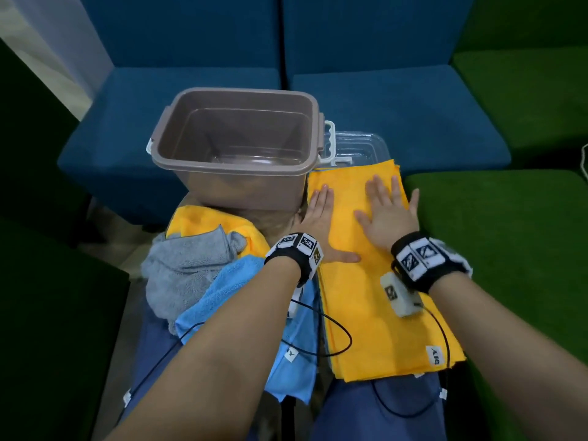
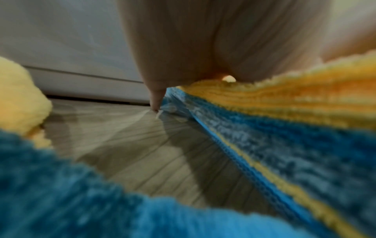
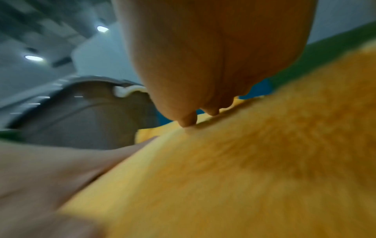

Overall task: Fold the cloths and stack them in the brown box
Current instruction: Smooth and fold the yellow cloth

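Note:
A folded orange cloth (image 1: 381, 313) lies lengthwise over my right thigh, its far end resting on a clear lid. My left hand (image 1: 319, 214) lies flat along its left edge with fingers straight. My right hand (image 1: 386, 211) presses flat on it further right, fingers spread. The brown box (image 1: 235, 173) stands just left of the cloth's far end, with nothing inside. A loose pile with a grey cloth (image 1: 184, 268), a blue cloth (image 1: 229, 291) and another orange cloth (image 1: 210, 221) sits on my left thigh. In the wrist views, my palms (image 2: 193, 48) (image 3: 213, 56) rest on orange cloth (image 2: 295, 99) (image 3: 234, 177).
A clear plastic lid (image 1: 356, 148) lies behind the box under the cloth's far end. Blue seats (image 1: 397, 103) stand ahead, green seats (image 1: 509, 233) on the right and left. Wrist-camera cables (image 1: 334, 338) trail across my lap.

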Demonstrator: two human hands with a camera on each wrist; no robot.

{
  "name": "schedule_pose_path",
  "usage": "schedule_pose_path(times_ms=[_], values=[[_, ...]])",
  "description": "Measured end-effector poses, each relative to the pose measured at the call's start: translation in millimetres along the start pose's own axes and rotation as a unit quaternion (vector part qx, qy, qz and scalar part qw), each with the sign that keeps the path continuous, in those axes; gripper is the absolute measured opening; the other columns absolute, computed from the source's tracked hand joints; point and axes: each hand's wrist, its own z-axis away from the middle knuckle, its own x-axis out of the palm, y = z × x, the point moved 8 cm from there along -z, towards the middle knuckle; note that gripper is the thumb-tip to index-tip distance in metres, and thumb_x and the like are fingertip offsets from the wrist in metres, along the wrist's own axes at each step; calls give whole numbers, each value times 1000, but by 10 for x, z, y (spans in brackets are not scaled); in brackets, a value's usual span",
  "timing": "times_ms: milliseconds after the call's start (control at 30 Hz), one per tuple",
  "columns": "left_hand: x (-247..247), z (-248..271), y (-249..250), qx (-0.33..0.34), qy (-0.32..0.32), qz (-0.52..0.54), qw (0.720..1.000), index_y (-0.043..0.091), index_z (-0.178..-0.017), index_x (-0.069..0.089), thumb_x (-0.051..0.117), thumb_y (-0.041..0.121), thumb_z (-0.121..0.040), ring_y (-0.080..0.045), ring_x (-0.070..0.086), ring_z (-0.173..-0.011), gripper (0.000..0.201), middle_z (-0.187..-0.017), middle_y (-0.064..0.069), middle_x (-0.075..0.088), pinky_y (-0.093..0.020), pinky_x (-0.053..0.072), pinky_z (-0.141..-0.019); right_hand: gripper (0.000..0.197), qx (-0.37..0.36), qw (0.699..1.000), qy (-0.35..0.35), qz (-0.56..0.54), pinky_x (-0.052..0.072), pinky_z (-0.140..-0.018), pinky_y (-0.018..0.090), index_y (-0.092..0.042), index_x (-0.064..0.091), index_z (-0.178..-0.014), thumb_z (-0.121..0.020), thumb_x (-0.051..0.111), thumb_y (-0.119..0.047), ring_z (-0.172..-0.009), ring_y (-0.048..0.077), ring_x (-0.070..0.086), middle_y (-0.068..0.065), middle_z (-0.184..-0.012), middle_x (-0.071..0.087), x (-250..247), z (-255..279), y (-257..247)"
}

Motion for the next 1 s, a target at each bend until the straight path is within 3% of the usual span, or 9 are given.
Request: schedule_pose_path(times_ms=[67,167,333,433,533,700,833,933,1000], values=[[-22,16,33,0,1,-22,1000,12,-150,-22,66,82,-55,-16,-20,-146,147,-158,2,-26,-56,5,-117,72,-37,999,-21,-23,-9,-115,58,-21,-11,-155,-101,25,-53,-149,21,-17,-7,-162,-16,174,216,-128],[-65,94,154,6,7,-121,993,6,-150,-19,53,86,-64,-26,-21,-146,137,-158,-9,-25,-56,-6,-115,74,-55,995,-60,-57,-7,-117,58,-32,-15,-153,-99,30,-56,-149,17,-14,-14,-160,-19,328,319,-26],[220,506,442,111,-6,-239,965,-2,-149,-14,31,75,-87,-31,-18,-146,109,-158,-18,-18,-59,-10,-115,77,-76,993,-80,-38,-8,-114,62,-37,-17,-152,-96,30,-64,-149,17,-16,-18,-159,-22,345,264,59],[409,790,394,146,-30,-219,964,0,-150,-12,32,84,-79,-29,-19,-147,119,-158,-17,-19,-58,-7,-116,78,-79,993,-78,-35,-9,-114,62,-37,-18,-152,-96,29,-64,-149,17,-17,-18,-158,-22,363,279,31],[539,1023,375,177,-64,-191,963,7,-151,-17,39,92,-65,-28,-26,-144,133,-157,-13,-27,-60,-14,-114,79,-74,993,-73,-47,-9,-114,62,-37,-18,-151,-95,30,-66,-148,16,-17,-18,-159,-22,365,293,33],[622,1231,366,169,-87,-161,969,22,-150,-24,51,93,-54,-26,-33,-142,141,-154,-7,-36,-63,-16,-110,80,-70,994,-78,-30,-7,-113,63,-36,-16,-152,-94,30,-67,-149,19,-15,-15,-160,-20,315,329,12],[470,1212,331,150,-99,-74,981,32,-153,-8,55,85,-64,-16,-24,-145,121,-158,5,-26,-63,-15,-109,78,-42,993,-89,-61,-5,-115,62,-38,-8,-154,-95,39,-61,-149,26,-14,-11,-161,-19,246,527,87],[253,1109,276,108,-62,9,992,33,-153,16,49,74,-81,-11,-8,-148,90,-162,8,-8,-64,3,-115,73,-32,993,-79,-80,-3,-116,60,-39,-5,-154,-97,36,-60,-149,26,-13,-9,-161,-19,300,820,158],[288,1068,271,96,-83,-11,992,30,-155,8,51,76,-77,-13,-14,-147,101,-161,7,-16,-62,-1,-116,73,-58,994,-72,-59,-6,-116,59,-40,-11,-153,-96,28,-66,-149,25,-16,-12,-160,-21,450,1049,118]])
